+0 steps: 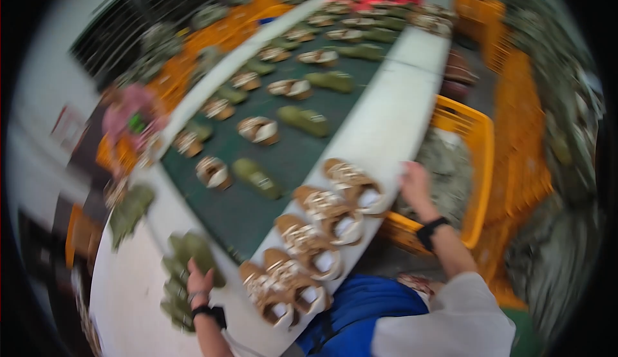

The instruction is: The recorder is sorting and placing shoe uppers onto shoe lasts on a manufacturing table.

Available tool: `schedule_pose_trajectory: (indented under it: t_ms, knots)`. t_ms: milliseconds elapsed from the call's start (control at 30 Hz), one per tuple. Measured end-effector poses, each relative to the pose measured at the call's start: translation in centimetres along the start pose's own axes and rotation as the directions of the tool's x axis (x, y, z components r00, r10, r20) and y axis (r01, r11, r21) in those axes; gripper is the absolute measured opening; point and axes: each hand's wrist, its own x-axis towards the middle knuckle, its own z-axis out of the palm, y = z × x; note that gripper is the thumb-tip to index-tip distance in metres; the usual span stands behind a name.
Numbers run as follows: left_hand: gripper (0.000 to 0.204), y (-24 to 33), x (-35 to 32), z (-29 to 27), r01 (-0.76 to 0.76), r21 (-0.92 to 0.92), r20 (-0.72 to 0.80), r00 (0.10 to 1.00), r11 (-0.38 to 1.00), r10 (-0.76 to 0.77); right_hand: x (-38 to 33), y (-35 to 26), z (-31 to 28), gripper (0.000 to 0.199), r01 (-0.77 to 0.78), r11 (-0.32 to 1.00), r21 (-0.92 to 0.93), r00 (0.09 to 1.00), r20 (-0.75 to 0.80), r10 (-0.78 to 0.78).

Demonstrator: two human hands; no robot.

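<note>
1. My left hand [199,284] rests flat, fingers loose, on a stack of green insoles [187,273] at the near left of the counter [138,292]; it presses rather than grips, which keeps the pile from sliding.
2. My right hand [415,186] reaches over the counter's right edge into the yellow crate [479,164]. The blur hides its fingers, so I cannot tell whether they have closed on anything.
3. Tan sandals [309,241] sit overlapped in a row along the near right edge (close to both hands).
4. The green belt [257,209] runs far between the two white ledges, with sandals and insoles spaced along it.
</note>
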Motion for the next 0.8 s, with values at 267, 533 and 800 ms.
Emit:
schedule_pose_trajectory:
  t_ms: [267,533,800]
  knots:
    - [0.073,0.8,3.6,1.9,-0.023,-0.195,0.055,0.998,0.98,0.034,-1.1,0.7,3.8,0.039,-0.098,0.988,-0.124,0.988,0.111,0.112]
    - [0.061,3.3,7.5,1.6,-0.008,-0.168,0.129,0.991,0.986,0.03,-0.5,-2.5,5.2,0.041,-0.161,0.965,-0.208,0.98,0.08,0.181]
    - [0.068,9.8,10.3,5.0,0.0,-0.02,0.204,0.979,1.0,0.004,-0.7,1.7,5.2,0.042,-0.035,0.952,-0.305,0.997,0.061,0.057]
